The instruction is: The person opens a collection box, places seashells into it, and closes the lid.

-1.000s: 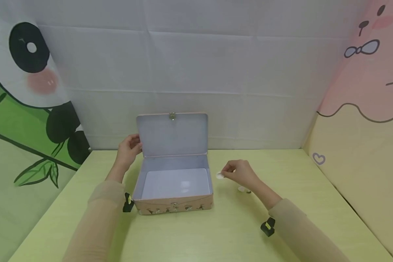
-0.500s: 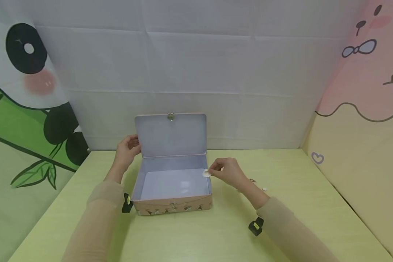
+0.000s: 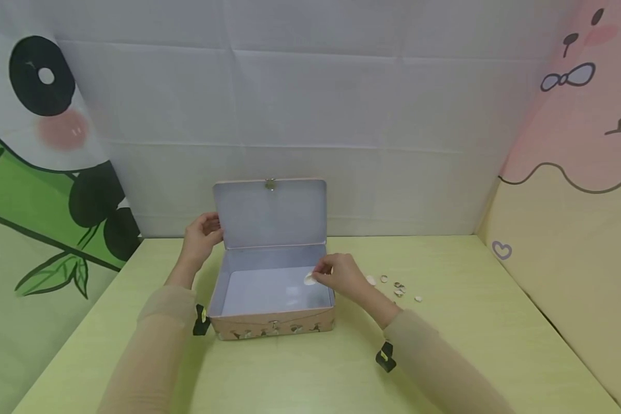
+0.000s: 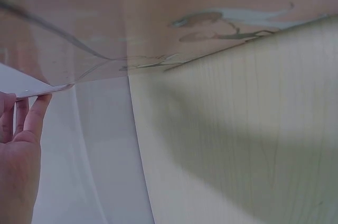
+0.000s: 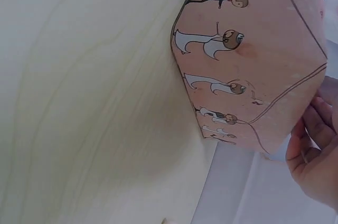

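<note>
A hinged tin box (image 3: 272, 322) stands with its lid (image 3: 274, 213) raised; the inside is pale and the outside peach with small drawn figures. My left hand (image 3: 199, 238) holds the lid's left edge, with fingers (image 4: 36, 115) against the rim in the left wrist view. Over the right part of the box's inside, my right hand (image 3: 341, 276) pinches a small flat whitish disc (image 3: 309, 279) between thumb and fingers. In the right wrist view the box wall hides the disc and the fingertips.
Right of the box, several small items lie on the pale wood table (image 3: 290, 374): a ring-like piece (image 3: 384, 278), a cluster of small pieces (image 3: 399, 289) and white bits (image 3: 418, 299). White cloth (image 3: 310, 103) hangs behind; printed panels stand at both sides.
My right hand has moved left with the whitish disc, from above the table to over the box's inside. The small items behind it have come into view. The left hand stays at the lid.
</note>
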`<state>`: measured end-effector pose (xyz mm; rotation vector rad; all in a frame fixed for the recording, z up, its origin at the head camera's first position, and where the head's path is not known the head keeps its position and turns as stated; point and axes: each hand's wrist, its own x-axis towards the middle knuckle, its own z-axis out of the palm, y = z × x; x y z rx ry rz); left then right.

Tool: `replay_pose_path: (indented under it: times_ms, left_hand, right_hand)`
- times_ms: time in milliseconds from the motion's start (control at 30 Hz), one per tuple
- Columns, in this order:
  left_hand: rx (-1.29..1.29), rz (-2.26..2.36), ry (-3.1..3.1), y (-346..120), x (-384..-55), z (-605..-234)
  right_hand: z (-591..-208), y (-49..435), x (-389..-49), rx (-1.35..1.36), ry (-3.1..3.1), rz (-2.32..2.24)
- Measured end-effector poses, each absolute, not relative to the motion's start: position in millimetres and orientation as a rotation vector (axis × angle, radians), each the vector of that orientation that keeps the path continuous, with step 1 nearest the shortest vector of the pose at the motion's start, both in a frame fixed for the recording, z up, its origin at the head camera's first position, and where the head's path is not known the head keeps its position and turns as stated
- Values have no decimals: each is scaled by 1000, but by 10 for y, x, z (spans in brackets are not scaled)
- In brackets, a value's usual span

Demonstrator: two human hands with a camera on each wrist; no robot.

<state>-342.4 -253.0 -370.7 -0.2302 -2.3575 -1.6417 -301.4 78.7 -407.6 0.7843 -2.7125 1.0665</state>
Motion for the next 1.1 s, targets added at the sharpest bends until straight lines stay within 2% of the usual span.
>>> replay_pose_path:
  times_ms: [333, 600, 933, 1100]
  left_hand:
    - [-256, -1645, -2321, -2652, -3659, -3935]
    - [-274, -1641, -2307, -2672, -3691, -3972]
    - [-258, -1630, -2323, -2676, -3685, -3966]
    - [-245, -1628, -2333, -2668, -3662, -3945]
  right_hand:
    - [-4161, 635, -3090, 818, -2784, 734]
    - [-4154, 578, -3103, 802, -2809, 561]
    - [-4171, 546, -3145, 791, -2829, 558]
    - [-4134, 562, -3126, 801, -2833, 706]
